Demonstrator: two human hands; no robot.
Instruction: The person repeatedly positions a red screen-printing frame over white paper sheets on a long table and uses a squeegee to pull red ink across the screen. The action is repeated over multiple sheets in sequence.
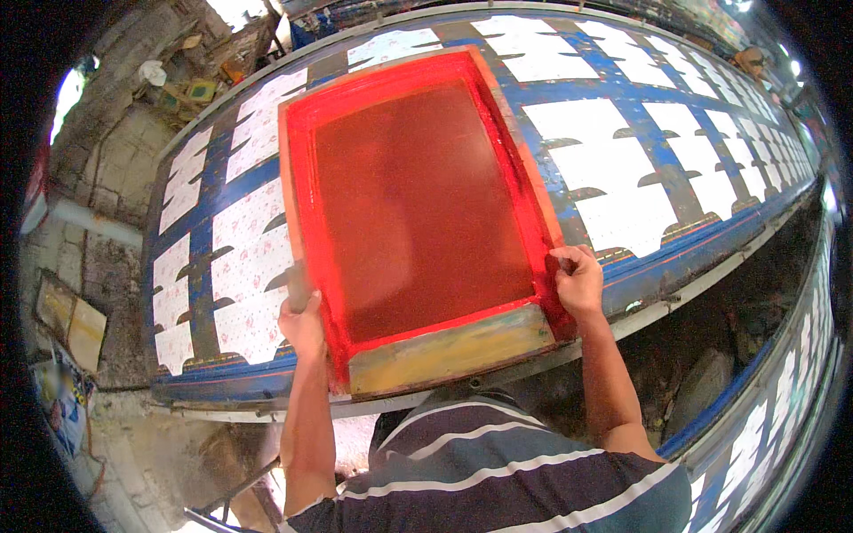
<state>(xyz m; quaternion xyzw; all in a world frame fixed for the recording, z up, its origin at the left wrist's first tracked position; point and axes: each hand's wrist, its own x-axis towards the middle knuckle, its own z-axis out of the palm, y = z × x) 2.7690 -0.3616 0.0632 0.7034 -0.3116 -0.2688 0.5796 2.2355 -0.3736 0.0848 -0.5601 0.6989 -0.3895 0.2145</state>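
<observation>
A large screen-printing frame (418, 195) with red-smeared inner walls and a dark reddish mesh lies over the long blue table in front of me. Its near end has a yellowish, stained wooden bar. My left hand (304, 324) is closed on the frame's left side near the front corner. On the opposite side, my right hand (577, 280) grips the right edge, fingers curled over it. White fabric pieces (249, 266) with small pinkish prints lie to the left of the frame. Plain white fabric pieces (613, 178) lie to its right. Whatever lies beneath the frame is hidden.
The blue printing table (524, 89) carries rows of fabric pieces into the distance. A metal rail (657, 311) runs along its near edge. Another table with white pieces (755, 453) stands at lower right. A yellowish panel (71, 320) leans at the left. Another person (751, 62) is far right.
</observation>
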